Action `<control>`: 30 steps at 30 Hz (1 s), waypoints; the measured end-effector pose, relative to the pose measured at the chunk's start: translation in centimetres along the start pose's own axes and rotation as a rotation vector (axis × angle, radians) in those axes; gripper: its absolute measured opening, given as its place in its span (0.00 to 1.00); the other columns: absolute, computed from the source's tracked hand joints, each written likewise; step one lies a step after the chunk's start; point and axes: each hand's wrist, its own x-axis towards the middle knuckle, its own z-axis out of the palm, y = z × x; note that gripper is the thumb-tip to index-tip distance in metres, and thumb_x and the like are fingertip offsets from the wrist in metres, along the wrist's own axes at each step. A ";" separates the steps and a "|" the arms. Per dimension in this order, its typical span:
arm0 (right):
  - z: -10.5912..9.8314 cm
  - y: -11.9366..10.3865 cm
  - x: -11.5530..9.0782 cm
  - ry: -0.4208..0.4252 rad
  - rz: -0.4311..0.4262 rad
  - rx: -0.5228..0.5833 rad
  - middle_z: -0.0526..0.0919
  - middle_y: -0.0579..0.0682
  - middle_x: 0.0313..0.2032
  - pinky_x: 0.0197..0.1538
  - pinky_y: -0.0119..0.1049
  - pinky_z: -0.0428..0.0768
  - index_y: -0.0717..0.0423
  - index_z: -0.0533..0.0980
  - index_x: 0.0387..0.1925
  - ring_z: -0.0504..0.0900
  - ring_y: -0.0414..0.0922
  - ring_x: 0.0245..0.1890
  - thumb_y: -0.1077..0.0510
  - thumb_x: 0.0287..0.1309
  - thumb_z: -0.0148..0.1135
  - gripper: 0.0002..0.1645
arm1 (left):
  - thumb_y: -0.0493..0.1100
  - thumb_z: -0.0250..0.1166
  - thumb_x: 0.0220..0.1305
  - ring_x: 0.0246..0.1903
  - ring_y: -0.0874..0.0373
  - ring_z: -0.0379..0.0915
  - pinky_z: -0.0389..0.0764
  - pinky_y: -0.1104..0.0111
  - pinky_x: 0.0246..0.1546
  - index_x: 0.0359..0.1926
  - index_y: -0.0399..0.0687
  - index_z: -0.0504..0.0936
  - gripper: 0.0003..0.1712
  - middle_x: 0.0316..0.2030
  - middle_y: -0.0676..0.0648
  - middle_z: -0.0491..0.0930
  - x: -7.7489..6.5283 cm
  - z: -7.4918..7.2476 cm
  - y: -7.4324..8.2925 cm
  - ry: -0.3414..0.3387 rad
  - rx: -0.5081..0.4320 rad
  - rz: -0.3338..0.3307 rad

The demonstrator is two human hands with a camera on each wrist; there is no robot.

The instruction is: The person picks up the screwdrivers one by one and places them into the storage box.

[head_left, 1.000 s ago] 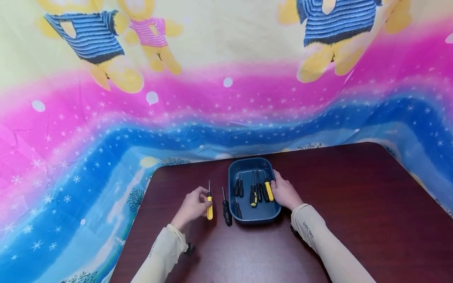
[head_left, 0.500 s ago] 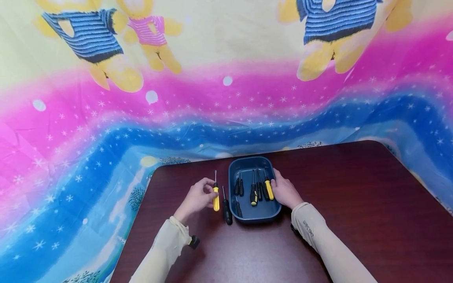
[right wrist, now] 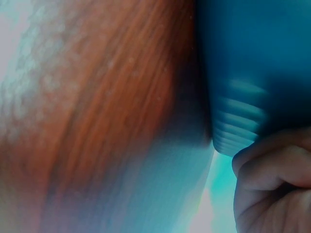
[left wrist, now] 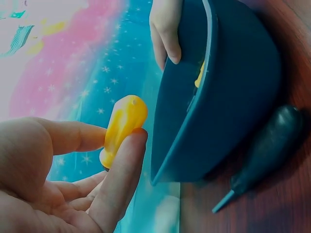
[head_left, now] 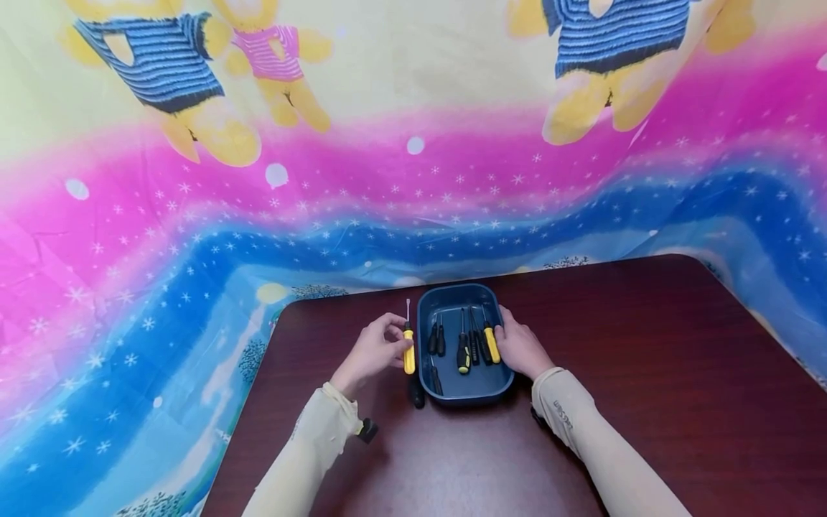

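Observation:
My left hand pinches a screwdriver by its yellow handle, shaft upward, beside the left rim of a dark blue plastic bin. In the left wrist view the thumb and a finger hold the yellow handle, apart from the bin wall. My right hand grips the bin's right side, its fingertips reaching over the rim. Several screwdrivers lie inside the bin, among them a yellow-handled one and a black-and-yellow one.
A black-handled screwdriver lies on the table just left of the bin, partly hidden by the left hand in the head view. The dark red-brown table ends behind the bin at a printed cloth backdrop.
My left hand has carried the yellow screwdriver to the right and farther from me, over the black screwdriver and up to the bin's left rim. The right hand and bin stay put.

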 end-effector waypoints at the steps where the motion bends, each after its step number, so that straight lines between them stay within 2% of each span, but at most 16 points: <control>1: 0.0 0.0 0.0 -0.001 0.000 0.001 0.66 0.70 0.73 0.64 0.62 0.76 0.58 0.44 0.83 0.76 0.64 0.66 0.53 0.82 0.38 0.36 | 0.35 0.67 0.69 0.29 0.54 0.84 0.89 0.52 0.37 0.64 0.38 0.74 0.25 0.42 0.40 0.79 0.1 0.1 0.1 -0.001 -0.005 0.001; 8: 0.0 0.1 0.1 0.000 -0.012 0.005 0.69 0.69 0.71 0.61 0.60 0.79 0.57 0.44 0.83 0.79 0.62 0.62 0.54 0.82 0.38 0.36 | 0.35 0.67 0.70 0.27 0.55 0.85 0.89 0.52 0.36 0.64 0.38 0.73 0.24 0.42 0.39 0.79 1.4 1.3 0.8 -0.013 -0.016 0.015; 16: 0.1 0.2 0.0 0.000 -0.014 0.015 0.70 0.69 0.71 0.61 0.60 0.79 0.57 0.43 0.83 0.80 0.61 0.62 0.53 0.82 0.38 0.36 | 0.36 0.67 0.70 0.27 0.55 0.85 0.89 0.55 0.35 0.66 0.38 0.73 0.26 0.43 0.40 0.80 2.7 3.0 1.4 -0.037 0.020 0.018; 23: 0.2 0.1 -0.1 0.002 -0.009 0.025 0.70 0.68 0.71 0.62 0.60 0.79 0.57 0.43 0.83 0.80 0.60 0.62 0.53 0.83 0.38 0.36 | 0.37 0.67 0.70 0.27 0.55 0.86 0.88 0.48 0.41 0.66 0.39 0.73 0.26 0.42 0.42 0.80 3.7 4.4 2.0 -0.055 0.044 -0.003; 30: 0.1 0.1 -0.2 0.010 -0.016 0.022 0.71 0.69 0.70 0.62 0.60 0.79 0.57 0.44 0.83 0.81 0.60 0.60 0.53 0.82 0.39 0.36 | 0.38 0.68 0.70 0.26 0.54 0.85 0.88 0.50 0.40 0.65 0.41 0.75 0.24 0.39 0.44 0.81 4.5 5.3 1.9 -0.055 0.124 -0.006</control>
